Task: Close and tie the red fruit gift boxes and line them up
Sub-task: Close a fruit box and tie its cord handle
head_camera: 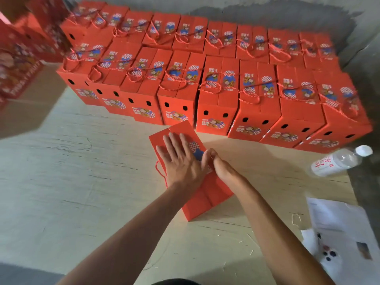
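Box in hand: I see one red gift box [202,194] on the pale floor [82,171], just in front of the lined-up rows, its two top flaps down.
Left hand: my left hand [181,161] lies flat on the box top, fingers straight and spread, pressing the flaps.
Right hand: my right hand [218,163] sits at the right edge of the box top with fingers bunched together; I cannot tell whether it pinches anything.
Hidden: both hands cover most of the top print; only one loop of red cord [159,171] shows, at the box's left side.
Front row [218,103]: I count eight tied boxes.
Back row [222,38]: I count about nine; the far ends are blurred.
Cut off: more red packaging [18,64] at the left edge, too smeared to count.
Other things: one water bottle [339,160] lying on its side at the right; white printed sheets [341,229] lower right, partly out of frame.
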`<control>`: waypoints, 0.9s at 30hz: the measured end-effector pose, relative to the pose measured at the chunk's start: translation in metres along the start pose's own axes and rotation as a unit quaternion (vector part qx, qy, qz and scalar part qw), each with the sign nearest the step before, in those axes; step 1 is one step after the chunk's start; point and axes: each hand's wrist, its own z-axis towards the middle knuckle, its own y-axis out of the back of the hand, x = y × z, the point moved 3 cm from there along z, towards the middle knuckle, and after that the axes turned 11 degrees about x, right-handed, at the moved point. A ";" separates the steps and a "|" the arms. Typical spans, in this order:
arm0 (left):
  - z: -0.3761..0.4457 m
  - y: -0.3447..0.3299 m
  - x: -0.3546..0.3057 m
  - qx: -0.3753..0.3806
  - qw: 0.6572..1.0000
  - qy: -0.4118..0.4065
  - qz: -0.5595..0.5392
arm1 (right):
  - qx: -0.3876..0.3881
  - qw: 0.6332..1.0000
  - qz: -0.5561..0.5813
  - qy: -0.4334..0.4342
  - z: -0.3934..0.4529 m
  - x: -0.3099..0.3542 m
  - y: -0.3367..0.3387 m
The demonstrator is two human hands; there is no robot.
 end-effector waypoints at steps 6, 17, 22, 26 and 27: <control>0.012 0.006 -0.005 -0.018 0.999 -0.034 -0.016 | 0.022 0.995 0.081 0.061 -0.006 0.001 0.001; 0.032 0.036 0.027 -0.046 0.984 -0.138 -0.098 | -0.060 0.939 0.272 0.202 -0.038 0.004 -0.091; 0.007 0.037 0.036 -0.132 0.963 -0.129 -0.198 | -0.071 0.885 0.347 0.304 -0.045 0.002 -0.083; 0.020 0.053 0.063 -0.129 0.956 -0.109 -0.238 | -0.104 0.898 0.268 0.332 -0.054 0.009 -0.081; 0.022 0.053 0.070 -0.118 0.961 -0.094 -0.231 | -0.126 0.903 0.226 0.343 -0.058 0.011 -0.081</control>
